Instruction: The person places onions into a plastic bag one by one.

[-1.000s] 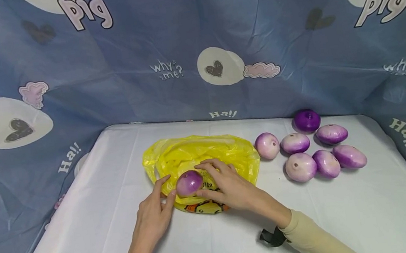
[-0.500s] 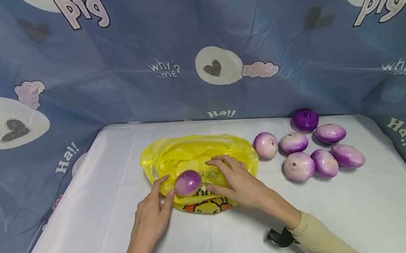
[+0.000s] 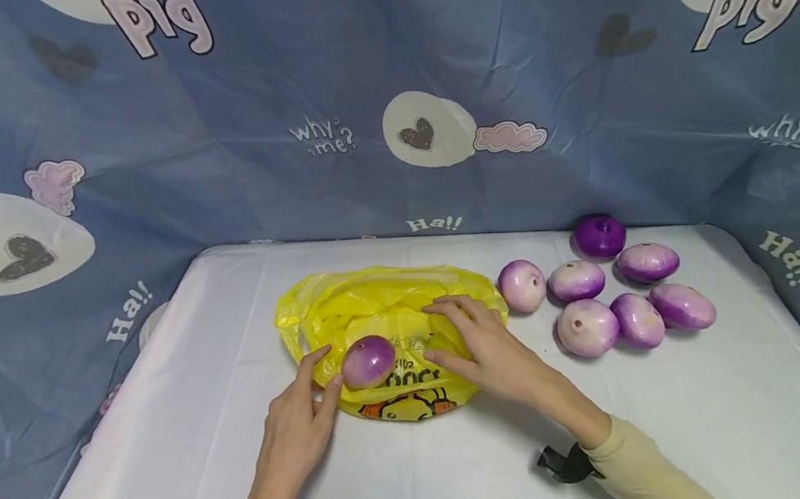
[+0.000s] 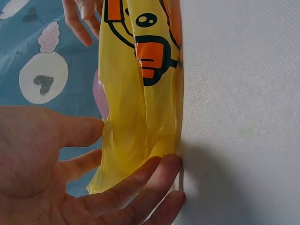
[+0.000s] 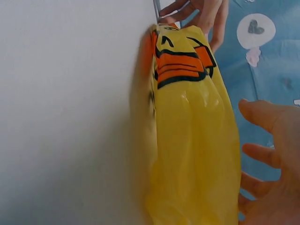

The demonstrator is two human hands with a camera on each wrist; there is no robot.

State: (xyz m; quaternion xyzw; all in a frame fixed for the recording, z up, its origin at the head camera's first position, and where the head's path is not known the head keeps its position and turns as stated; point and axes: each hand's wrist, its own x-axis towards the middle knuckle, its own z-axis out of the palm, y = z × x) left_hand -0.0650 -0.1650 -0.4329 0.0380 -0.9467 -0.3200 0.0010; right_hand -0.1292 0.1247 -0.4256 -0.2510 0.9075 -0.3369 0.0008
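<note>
A yellow plastic bag (image 3: 459, 280) with a printed duck face lies on the white table, its mouth spread open. One purple-and-white onion (image 3: 369, 362) sits in the bag's mouth, left of its middle. Beside it is my left hand (image 3: 300, 425), with thumb and index finger at the bag's left rim. In the left wrist view, other fingers of the left hand (image 4: 117, 187) lie against the bag's outer side. Over the right part of the bag hovers my right hand (image 3: 493, 350), fingers spread with nothing between them; its thumb and index finger point left.
Several more onions (image 3: 588, 328) stand loosely grouped right of the bag, one (image 3: 522, 286) close to its edge. A dark purple onion (image 3: 599, 237) is at the table's back edge. Behind the white tabletop (image 3: 173, 473) hangs a blue printed cloth (image 3: 319, 61).
My right hand has drawn away from the onion toward the right, uncovering more of the bag's print. The onion and my left hand stay nearly where they were.
</note>
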